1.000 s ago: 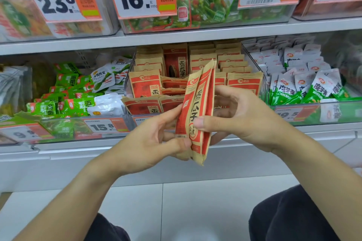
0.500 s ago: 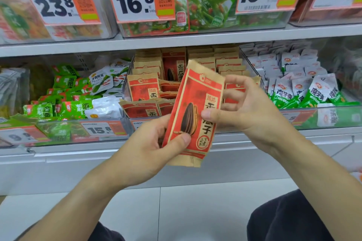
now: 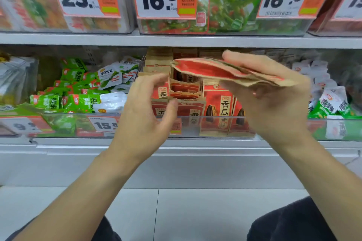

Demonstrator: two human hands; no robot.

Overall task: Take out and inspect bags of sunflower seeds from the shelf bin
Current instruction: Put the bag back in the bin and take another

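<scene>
A red and tan bag of sunflower seeds [image 3: 211, 69] lies almost flat and blurred in front of the middle bin. My right hand [image 3: 268, 96] holds it by its right part, fingers curled over the top and thumb under it. My left hand [image 3: 145, 117] is off the bag, fingers loosely bent and apart, in front of the bin's left half. The clear shelf bin [image 3: 211, 133] holds several more of the same bags [image 3: 219, 109], some upright at the front.
Green snack packs [image 3: 74, 94] fill the bin on the left, white and green packs [image 3: 329, 103] the bin on the right. An upper shelf [image 3: 176, 40] carries bins with orange price tags. Below lies a light tiled floor, with my dark-clothed knees at the bottom corners.
The bag went from upright between both hands to lying nearly flat, up and to the right. My left hand let go of it; only my right hand holds it now.
</scene>
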